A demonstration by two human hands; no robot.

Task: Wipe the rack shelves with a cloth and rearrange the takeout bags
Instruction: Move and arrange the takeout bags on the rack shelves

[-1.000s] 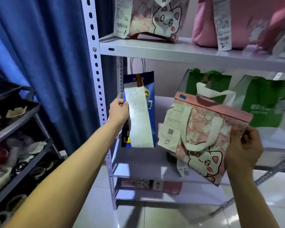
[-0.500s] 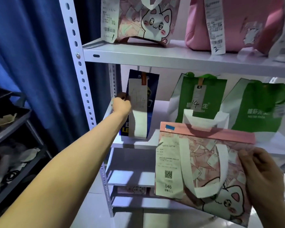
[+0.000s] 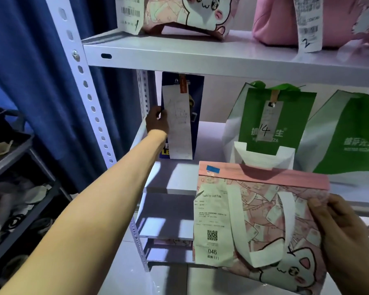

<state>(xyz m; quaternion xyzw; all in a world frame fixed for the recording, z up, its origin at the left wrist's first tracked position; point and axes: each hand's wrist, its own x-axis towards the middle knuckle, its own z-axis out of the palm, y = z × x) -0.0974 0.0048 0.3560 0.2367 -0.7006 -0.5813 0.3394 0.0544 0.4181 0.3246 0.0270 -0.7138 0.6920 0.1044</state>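
Note:
My left hand (image 3: 157, 120) reaches into the middle shelf (image 3: 209, 141) and grips the left edge of a tall dark blue bag (image 3: 197, 116), which stands upright at the shelf's back left with a long receipt hanging down its front. My right hand (image 3: 345, 237) grips the right side of a pink cat-print bag (image 3: 271, 222), held in front of the rack below shelf level. It has white handles and a receipt marked 046. No cloth is visible.
Two green and white bags (image 3: 271, 124) (image 3: 349, 137) stand on the middle shelf to the right. The top shelf (image 3: 200, 54) carries a cat-print bag (image 3: 185, 13) and a pink bag (image 3: 328, 20). A blue curtain (image 3: 30, 71) hangs left, beside a dark cart (image 3: 19, 177). Lower shelves sit beneath.
My left hand has carried the blue bag deeper into the middle shelf and set it upright at the back left. The pink cat bag in my right hand has come lower and nearer.

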